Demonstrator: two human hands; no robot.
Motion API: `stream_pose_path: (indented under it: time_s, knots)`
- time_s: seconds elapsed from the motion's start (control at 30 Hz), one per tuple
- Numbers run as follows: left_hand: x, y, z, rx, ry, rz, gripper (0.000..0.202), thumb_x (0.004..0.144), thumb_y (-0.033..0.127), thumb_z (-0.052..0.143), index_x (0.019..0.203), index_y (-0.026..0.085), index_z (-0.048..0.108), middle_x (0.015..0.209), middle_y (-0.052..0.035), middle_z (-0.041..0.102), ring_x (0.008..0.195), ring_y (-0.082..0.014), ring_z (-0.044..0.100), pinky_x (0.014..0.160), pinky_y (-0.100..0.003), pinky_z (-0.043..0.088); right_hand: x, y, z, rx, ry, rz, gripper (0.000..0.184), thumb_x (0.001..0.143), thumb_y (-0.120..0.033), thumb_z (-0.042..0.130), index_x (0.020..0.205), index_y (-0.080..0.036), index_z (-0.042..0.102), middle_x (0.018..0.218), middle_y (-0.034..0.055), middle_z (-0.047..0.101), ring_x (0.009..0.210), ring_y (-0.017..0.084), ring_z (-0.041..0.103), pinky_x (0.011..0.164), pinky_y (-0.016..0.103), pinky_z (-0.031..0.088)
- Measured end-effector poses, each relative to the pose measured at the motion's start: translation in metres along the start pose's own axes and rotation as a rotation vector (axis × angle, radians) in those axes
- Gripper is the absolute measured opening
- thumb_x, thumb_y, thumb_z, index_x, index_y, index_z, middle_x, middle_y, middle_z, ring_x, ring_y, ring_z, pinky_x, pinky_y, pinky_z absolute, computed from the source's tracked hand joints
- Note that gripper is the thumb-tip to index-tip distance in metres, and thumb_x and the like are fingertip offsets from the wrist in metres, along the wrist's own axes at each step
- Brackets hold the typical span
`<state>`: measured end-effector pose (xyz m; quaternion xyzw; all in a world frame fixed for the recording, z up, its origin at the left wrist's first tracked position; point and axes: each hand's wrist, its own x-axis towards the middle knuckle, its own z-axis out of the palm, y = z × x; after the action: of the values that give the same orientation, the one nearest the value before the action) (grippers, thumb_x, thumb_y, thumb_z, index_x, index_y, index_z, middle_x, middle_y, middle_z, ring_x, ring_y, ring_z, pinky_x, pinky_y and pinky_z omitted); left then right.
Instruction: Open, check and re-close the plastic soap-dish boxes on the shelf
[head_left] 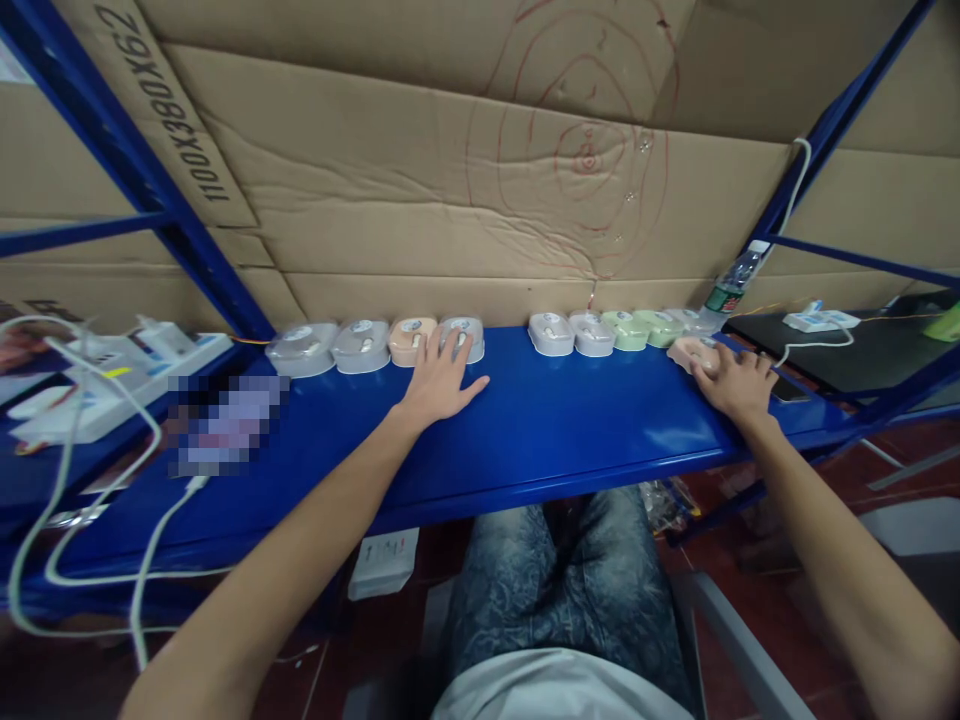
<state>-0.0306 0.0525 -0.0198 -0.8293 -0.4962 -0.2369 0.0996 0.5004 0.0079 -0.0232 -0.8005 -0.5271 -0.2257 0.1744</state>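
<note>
A row of small rounded cases in clear packs lines the back of the blue shelf (540, 440). My left hand (442, 380) lies flat with its fingers spread, and its fingertips touch the rightmost case (466, 335) of the left group. That group also holds a peach case (409, 340) and two grey ones (330, 347). My right hand (735, 382) curls over a peach case (691, 352) at the right end. Between the hands stand two white cases (570, 333) and two green ones (637, 328).
Cardboard (450, 180) backs the shelf. White chargers and cables (105, 400) lie at the left beside a blurred patch. A plastic bottle (731, 285), a black mat (847, 350) with a white power strip (817, 320) and a phone (787, 390) are at the right. Blue rack posts stand on both sides.
</note>
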Motion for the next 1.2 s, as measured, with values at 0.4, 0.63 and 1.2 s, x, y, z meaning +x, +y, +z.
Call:
stream_pose_path:
  time_s: [0.4, 0.63, 1.2]
  knots:
    - [0.0, -0.001, 0.001, -0.002, -0.024, -0.024, 0.085, 0.101, 0.063, 0.047, 0.167, 0.011, 0.032, 0.174, -0.0223, 0.029, 0.161, -0.0505, 0.013, 0.129, -0.067, 0.001, 0.014, 0.013, 0.012, 0.031, 0.024, 0.032, 0.068, 0.107, -0.059, 0.041, 0.149, -0.009, 0.056, 0.143, 0.0351, 0.053, 0.131, 0.043, 0.041, 0.092, 0.053, 0.03]
    - [-0.001, -0.002, 0.001, 0.044, -0.021, -0.018, 0.083, 0.101, 0.062, 0.049, 0.165, 0.012, 0.033, 0.172, -0.0217, 0.033, 0.159, -0.0512, 0.019, 0.128, -0.067, 0.008, 0.012, 0.011, 0.011, 0.045, 0.021, 0.043, 0.074, 0.107, -0.065, 0.035, 0.155, -0.01, 0.05, 0.152, 0.0343, 0.046, 0.136, 0.044, 0.039, 0.096, 0.054, 0.031]
    - [-0.006, 0.042, -0.024, 0.063, 0.084, 0.076, 0.029, 0.098, 0.038, 0.063, 0.118, 0.017, 0.064, 0.118, -0.018, 0.059, 0.112, -0.0381, 0.056, 0.098, -0.053, 0.051, -0.025, -0.034, -0.02, 0.198, 0.332, -0.331, 0.058, 0.103, -0.051, 0.048, 0.143, -0.01, 0.059, 0.158, 0.0276, 0.043, 0.149, 0.043, 0.036, 0.122, 0.064, 0.027]
